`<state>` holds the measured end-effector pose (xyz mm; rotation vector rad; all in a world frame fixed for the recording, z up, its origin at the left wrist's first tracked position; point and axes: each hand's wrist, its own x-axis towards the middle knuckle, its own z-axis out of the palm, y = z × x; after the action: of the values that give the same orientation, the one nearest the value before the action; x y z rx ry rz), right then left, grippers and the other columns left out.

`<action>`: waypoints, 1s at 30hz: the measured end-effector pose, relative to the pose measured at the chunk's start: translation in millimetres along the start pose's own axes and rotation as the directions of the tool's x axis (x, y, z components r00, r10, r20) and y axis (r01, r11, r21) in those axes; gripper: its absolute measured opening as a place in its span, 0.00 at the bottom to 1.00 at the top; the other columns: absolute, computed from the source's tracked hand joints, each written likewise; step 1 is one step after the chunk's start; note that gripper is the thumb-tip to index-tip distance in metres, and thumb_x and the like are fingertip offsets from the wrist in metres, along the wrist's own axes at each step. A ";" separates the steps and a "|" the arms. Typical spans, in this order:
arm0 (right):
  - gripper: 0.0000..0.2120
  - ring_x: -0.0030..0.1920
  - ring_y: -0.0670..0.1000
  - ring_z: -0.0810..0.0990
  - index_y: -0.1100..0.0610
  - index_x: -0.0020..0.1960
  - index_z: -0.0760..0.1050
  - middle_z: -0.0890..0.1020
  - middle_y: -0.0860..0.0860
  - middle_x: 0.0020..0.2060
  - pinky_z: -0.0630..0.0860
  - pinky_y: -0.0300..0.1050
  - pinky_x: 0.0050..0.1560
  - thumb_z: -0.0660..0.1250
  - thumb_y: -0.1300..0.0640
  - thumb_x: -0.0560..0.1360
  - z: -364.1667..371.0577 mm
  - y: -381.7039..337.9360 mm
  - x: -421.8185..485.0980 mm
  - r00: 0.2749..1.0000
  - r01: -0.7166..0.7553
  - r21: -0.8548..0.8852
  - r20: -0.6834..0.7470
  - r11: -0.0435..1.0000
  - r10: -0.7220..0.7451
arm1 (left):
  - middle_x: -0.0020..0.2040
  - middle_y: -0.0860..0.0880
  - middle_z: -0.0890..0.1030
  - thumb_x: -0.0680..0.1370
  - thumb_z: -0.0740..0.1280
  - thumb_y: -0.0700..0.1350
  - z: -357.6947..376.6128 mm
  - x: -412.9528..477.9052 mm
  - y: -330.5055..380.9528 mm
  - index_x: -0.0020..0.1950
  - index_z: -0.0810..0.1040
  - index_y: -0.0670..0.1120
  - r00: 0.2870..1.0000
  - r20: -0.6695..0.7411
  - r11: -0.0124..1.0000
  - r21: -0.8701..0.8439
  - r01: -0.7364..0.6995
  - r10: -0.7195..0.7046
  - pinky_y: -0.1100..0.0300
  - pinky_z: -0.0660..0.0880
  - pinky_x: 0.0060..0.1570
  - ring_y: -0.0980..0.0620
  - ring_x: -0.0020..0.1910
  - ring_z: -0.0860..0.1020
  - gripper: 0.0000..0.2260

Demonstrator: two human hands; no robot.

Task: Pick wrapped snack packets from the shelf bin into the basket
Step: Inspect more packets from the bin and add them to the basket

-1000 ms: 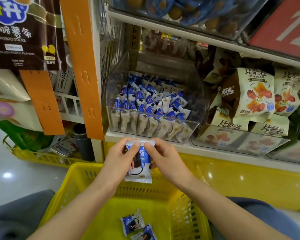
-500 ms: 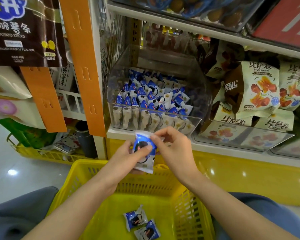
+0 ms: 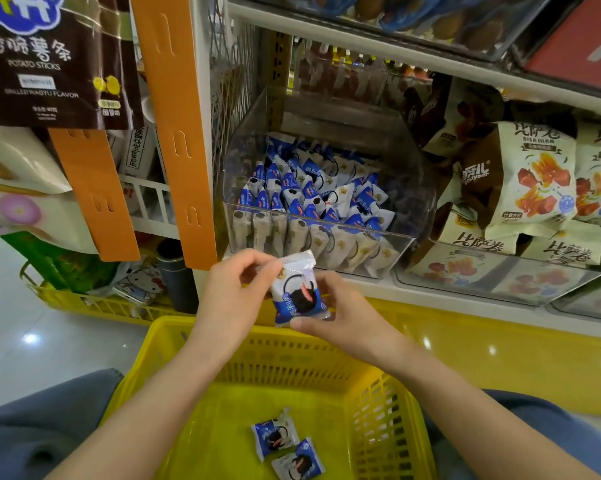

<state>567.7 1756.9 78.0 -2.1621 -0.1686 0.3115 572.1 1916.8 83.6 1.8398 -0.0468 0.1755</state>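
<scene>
Holding one packet (image 3: 297, 289) over the basket's (image 3: 153, 344) far edge, just below the bin's (image 3: 344, 123) front wall, probably so it drops straight in. Left hand (image 3: 236, 296) pinches its upper left side, fingers curled. Right hand (image 3: 344, 313) grips the lower right, thumb along the bottom. Two dropped packets (image 3: 287, 445) lie by the basket's near edge.

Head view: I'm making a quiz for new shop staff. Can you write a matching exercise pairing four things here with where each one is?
Things:
1 held packet
2 two loose packets
3 clear bin
4 dark flask

Places:
A on the white shelf
B on the floor of the yellow basket
C gripped by left hand and right hand
D below the orange strip

Pairs: 1-C, 2-B, 3-A, 4-D
</scene>
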 end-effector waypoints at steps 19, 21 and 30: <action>0.05 0.37 0.41 0.76 0.53 0.44 0.78 0.78 0.43 0.36 0.74 0.35 0.38 0.65 0.53 0.76 -4.4 -2.5 -3.7 0.790 0.356 -0.365 -0.374 0.860 -0.485 | 0.38 0.55 0.79 0.76 0.65 0.46 13.1 -4.4 -4.3 0.43 0.75 0.50 0.990 0.138 0.998 -0.052 0.046 -0.039 0.58 0.78 0.40 0.61 0.38 0.78 0.02; 0.06 0.36 0.42 0.78 0.48 0.40 0.76 0.78 0.41 0.32 0.75 0.36 0.35 0.64 0.52 0.75 -4.7 -2.9 -0.9 0.837 0.265 -0.175 -0.448 0.948 -0.316 | 0.44 0.57 0.76 0.75 0.67 0.45 14.5 -4.8 -5.9 0.45 0.70 0.55 0.997 0.078 1.000 0.001 0.013 -0.013 0.67 0.75 0.41 0.61 0.42 0.76 0.07; 0.13 0.37 0.45 0.82 0.60 0.46 0.78 0.82 0.51 0.38 0.77 0.35 0.33 0.58 0.54 0.79 -3.1 -7.2 2.2 0.971 0.055 0.427 -0.233 0.902 0.051 | 0.55 0.56 0.76 0.75 0.67 0.50 26.3 -16.2 -9.8 0.57 0.69 0.53 0.968 0.248 0.998 0.049 0.038 -0.049 0.61 0.73 0.54 0.60 0.53 0.75 0.13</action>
<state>570.7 1759.2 85.3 -1.7375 0.0359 0.0716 559.9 1893.3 65.0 1.8965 -0.1788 -0.0868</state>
